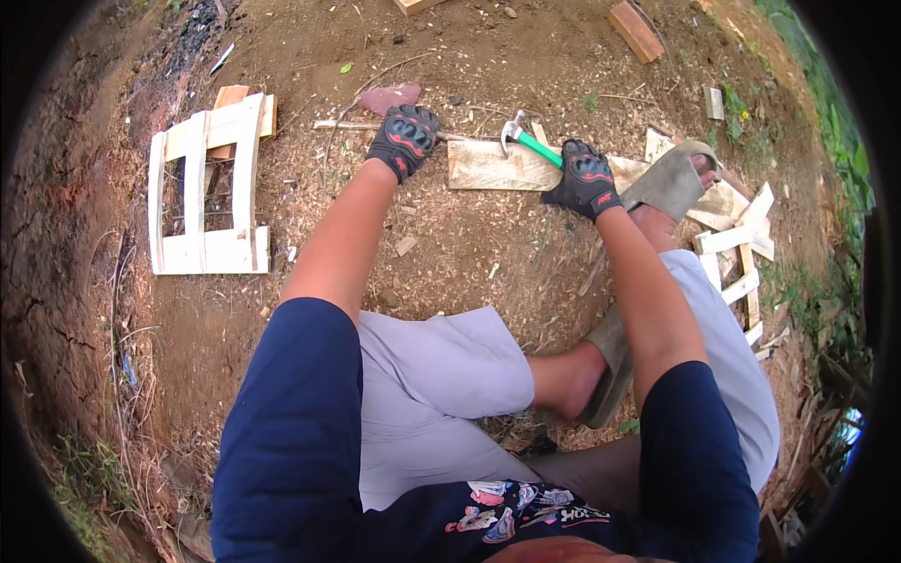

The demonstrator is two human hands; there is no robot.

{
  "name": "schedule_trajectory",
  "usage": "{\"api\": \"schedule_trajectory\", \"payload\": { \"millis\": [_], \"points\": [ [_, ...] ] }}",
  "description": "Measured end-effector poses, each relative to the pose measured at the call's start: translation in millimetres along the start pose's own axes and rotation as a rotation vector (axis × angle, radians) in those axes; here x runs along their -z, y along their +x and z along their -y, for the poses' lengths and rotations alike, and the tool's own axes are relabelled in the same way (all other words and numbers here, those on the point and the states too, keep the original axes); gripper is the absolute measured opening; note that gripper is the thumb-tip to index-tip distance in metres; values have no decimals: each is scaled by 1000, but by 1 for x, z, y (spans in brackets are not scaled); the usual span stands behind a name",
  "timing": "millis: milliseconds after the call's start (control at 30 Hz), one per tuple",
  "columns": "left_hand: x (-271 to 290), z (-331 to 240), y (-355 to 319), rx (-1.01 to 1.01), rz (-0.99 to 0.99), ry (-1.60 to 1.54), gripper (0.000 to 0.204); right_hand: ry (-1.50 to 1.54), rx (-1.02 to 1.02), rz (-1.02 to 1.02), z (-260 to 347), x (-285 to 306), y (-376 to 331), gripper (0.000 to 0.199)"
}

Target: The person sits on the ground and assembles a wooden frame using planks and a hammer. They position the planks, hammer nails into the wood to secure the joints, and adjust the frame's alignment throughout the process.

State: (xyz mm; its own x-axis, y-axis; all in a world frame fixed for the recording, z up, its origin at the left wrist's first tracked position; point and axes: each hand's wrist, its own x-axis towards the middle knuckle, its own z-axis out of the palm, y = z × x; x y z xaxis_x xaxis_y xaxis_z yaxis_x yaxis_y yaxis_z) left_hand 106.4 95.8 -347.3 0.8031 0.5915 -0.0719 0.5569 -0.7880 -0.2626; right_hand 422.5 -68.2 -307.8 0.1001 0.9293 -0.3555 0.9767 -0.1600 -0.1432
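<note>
My right hand, in a black glove with red marks, is closed around the green handle of a claw hammer. The metal head lies over the upper edge of a pale wooden board on the ground. My left hand, gloved the same way, is closed at the left of that board. A thin brown rod-like piece sticks out from it toward the board; its kind cannot be made out. My sandalled foot is at the board's right end, hiding part of it.
A slatted wooden frame lies at the left on the dirt. Nailed or stacked pale slats lie at the right. A reddish flat stone is beyond my left hand, and a reddish-brown block lies at the far right. Wood chips cover the ground.
</note>
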Motion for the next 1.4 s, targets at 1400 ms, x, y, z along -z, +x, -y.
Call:
{"api": "schedule_trajectory", "payload": {
  "millis": [1400],
  "points": [
    [141, -105, -73, 376, -147, -1000, 51, 291, 499, -345, 205, 183, -40, 78]
  ]
}}
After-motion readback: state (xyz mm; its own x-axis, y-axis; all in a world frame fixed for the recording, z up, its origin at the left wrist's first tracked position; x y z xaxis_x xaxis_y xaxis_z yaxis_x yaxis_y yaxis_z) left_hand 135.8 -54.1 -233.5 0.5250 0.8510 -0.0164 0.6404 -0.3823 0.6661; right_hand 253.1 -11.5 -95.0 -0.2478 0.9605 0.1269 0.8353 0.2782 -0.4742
